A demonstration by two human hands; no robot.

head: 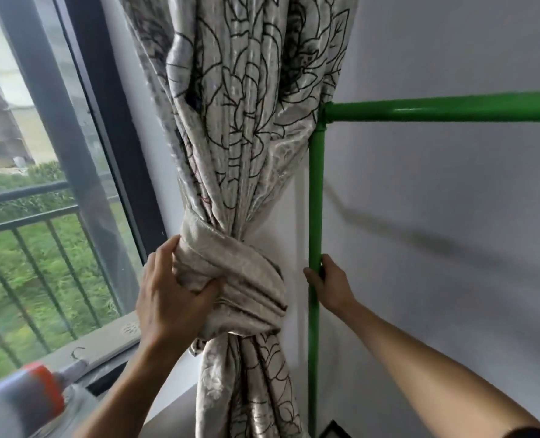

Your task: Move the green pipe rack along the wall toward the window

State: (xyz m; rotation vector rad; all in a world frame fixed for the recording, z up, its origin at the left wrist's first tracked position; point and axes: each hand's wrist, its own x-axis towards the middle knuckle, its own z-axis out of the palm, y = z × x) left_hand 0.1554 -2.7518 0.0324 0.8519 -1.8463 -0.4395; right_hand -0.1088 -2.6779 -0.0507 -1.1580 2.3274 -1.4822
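A white wall (pixel 436 191) meets a dark-framed window (pixel 82 128), a knotted floral curtain (pixel 246 121) between them. The green pipe rack (pixel 315 197) stands against the wall just beside the curtain, its post upright, top bar running right. The right hand (pixel 330 284) is wrapped around the post; the left hand (pixel 170 295) clutches the curtain's knot.

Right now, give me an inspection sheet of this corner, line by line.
Surface: white wall behind the rack; grey window ledge lower left.
Job's things: green pipe rack, upright post joined to a horizontal top bar, standing by the wall beside the curtain.
Clutter: knotted patterned curtain between rack and window; blurred bottle with orange band lower left.
Grippers: left hand grips the curtain knot; right hand has its fingers wrapped round the rack's upright.
Cables: nothing seen.
Surroundings: dark-framed window, railing, grass and a building outside.
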